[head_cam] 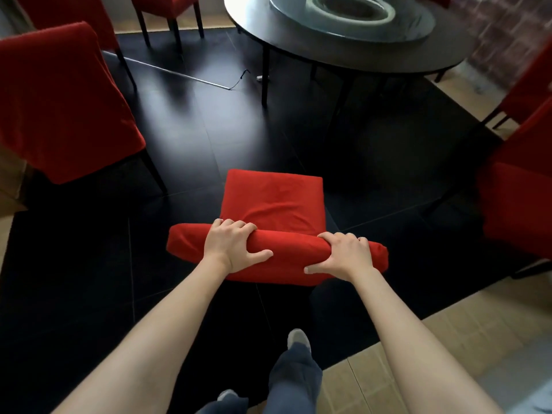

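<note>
A chair in a red fabric cover (274,201) stands right in front of me on the black floor, its seat pointing away towards the round table. My left hand (231,249) grips the top of the backrest left of its middle, fingers over the far side and thumb on the near side. My right hand (343,255) grips the same top edge further right in the same way. The chair's legs are hidden under the cover.
A round black table (388,55) with a glass turntable stands ahead. Red-covered chairs stand at the left (62,106), far left back (167,7) and right (519,198). A thin cable (236,83) lies on the floor. Light tiles border the black floor at right.
</note>
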Demonstrator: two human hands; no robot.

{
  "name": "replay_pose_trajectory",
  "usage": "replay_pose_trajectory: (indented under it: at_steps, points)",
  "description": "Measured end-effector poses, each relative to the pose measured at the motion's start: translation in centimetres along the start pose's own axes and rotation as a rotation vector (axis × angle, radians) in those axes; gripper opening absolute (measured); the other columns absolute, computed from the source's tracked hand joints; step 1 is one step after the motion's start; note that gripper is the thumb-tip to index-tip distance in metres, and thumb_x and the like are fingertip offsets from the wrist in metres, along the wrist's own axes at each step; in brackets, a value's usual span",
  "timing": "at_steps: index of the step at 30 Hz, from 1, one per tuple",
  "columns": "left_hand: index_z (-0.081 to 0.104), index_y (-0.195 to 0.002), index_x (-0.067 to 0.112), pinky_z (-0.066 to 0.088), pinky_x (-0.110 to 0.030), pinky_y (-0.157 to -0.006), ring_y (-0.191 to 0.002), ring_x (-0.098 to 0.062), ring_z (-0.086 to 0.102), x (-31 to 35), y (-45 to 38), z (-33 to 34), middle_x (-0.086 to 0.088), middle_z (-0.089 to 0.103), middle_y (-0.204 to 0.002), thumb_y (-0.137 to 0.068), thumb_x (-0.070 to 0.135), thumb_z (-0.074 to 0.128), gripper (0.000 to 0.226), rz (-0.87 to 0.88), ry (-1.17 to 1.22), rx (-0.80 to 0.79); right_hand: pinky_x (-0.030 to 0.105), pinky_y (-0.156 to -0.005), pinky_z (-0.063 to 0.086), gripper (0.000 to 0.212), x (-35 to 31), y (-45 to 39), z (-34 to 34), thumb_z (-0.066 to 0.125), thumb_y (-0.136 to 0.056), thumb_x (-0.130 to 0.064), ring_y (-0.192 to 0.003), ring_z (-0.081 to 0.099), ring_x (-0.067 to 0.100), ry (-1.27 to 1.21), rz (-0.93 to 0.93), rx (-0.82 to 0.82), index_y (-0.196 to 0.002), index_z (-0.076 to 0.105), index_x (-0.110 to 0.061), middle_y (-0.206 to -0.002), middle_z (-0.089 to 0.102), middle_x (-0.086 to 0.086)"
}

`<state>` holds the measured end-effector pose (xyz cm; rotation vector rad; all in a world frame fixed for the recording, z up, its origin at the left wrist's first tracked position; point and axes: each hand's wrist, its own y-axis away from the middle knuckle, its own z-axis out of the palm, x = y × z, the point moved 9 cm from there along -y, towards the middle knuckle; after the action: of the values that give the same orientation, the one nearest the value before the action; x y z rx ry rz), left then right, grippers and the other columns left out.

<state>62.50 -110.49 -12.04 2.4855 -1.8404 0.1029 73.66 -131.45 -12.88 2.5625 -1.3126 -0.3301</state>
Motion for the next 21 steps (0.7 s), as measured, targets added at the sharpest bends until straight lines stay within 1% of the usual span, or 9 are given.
replay_pose_trajectory:
  at_steps: [3,8,14,21]
  points:
    - [0.066,-0.114,0.026,0.038,-0.040,-0.098,-0.100,-0.024,0.062,0.3,-0.9,-0.1,0.003,0.070,-0.109,-0.062,0.090,0.017,0.095,0.017,0.000,0.020,0.042,-0.098,0.037,0.105,0.6,-0.5,-0.4,0.044,-0.041,-0.097,-0.109,0.056,0.018,-0.024,0.028,0.035,-0.130,0.049,-0.041,-0.115,0.063,-0.008]
    - [0.065,-0.114,0.028,0.038,-0.038,-0.096,-0.099,-0.022,0.062,-0.4,-2.9,-0.2,0.005,0.070,-0.108,-0.062,0.090,0.016,0.095,0.039,-0.004,0.036,0.042,-0.097,0.038,0.104,0.6,-2.1,-1.0,0.045,-0.041,-0.097,-0.107,0.057,0.018,-0.016,0.045,0.071,-0.128,0.051,-0.041,-0.112,0.064,-0.009]
    - [0.065,-0.114,0.028,0.038,-0.037,-0.095,-0.099,-0.022,0.062,-1.0,-5.9,-0.2,0.006,0.069,-0.109,-0.061,0.090,0.016,0.095,0.054,0.021,0.047,0.041,-0.097,0.038,0.108,0.9,-4.6,-1.9,0.041,-0.039,-0.099,-0.108,0.056,0.019,-0.005,0.067,0.071,-0.130,0.050,-0.041,-0.115,0.064,-0.008]
    - [0.064,-0.115,0.029,0.038,-0.036,-0.093,-0.100,-0.021,0.061,-1.7,-10.4,0.0,0.006,0.069,-0.109,-0.061,0.091,0.016,0.095,0.077,0.027,0.045,0.041,-0.097,0.037,0.106,1.6,-8.1,-3.3,0.044,-0.040,-0.098,-0.109,0.055,0.018,-0.012,0.103,0.083,-0.129,0.051,-0.040,-0.114,0.063,-0.008]
